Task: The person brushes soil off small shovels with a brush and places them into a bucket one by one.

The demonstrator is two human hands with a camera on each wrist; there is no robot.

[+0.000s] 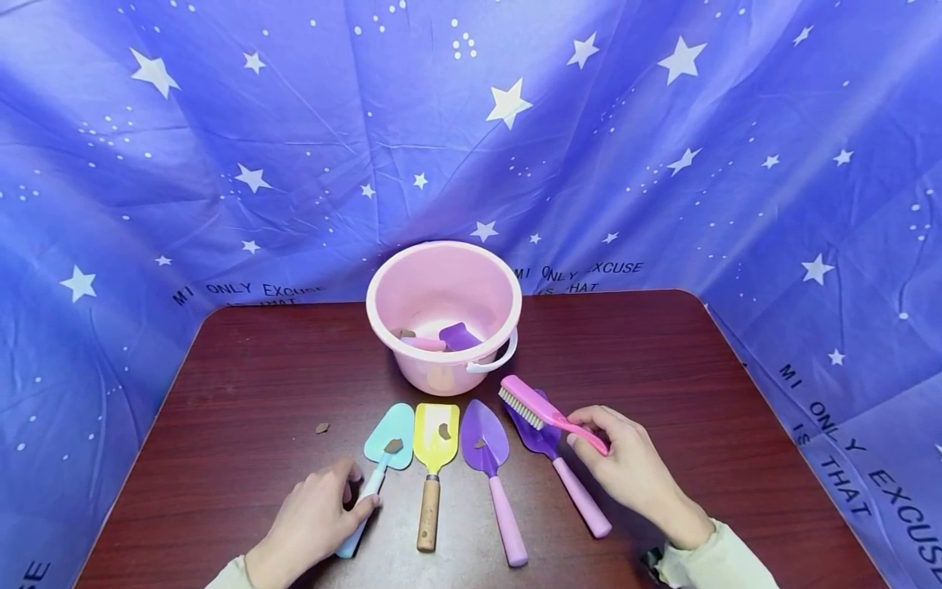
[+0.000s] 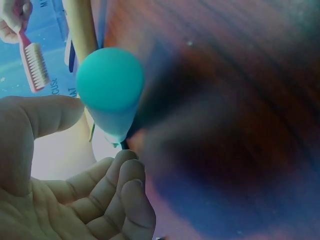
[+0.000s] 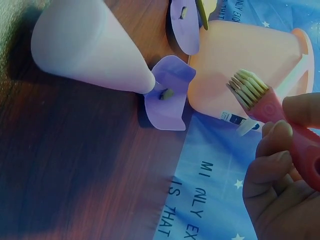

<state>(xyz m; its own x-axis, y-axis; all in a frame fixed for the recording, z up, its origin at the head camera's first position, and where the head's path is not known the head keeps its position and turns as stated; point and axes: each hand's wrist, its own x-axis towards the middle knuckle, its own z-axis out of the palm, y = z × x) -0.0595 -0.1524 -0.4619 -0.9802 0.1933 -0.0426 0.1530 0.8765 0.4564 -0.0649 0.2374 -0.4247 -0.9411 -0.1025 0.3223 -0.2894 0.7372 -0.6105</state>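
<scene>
My right hand pinches the handle of a pink brush with pale bristles. In the head view the brush covers part of a dark purple shovel; a brown scrap on its blade shows in the right wrist view. My left hand is at the handle of a teal shovel, thumb on one side and loosely bent fingers on the other. A brown scrap lies on that shovel. Between the hands are a yellow shovel with a wooden handle and a purple trowel, each bearing a scrap.
Behind the row of shovels stands a pink bucket, its white handle hanging at the right. Inside are a purple blade and a pink handle. One brown scrap lies on the table. Blue starry cloth surrounds it.
</scene>
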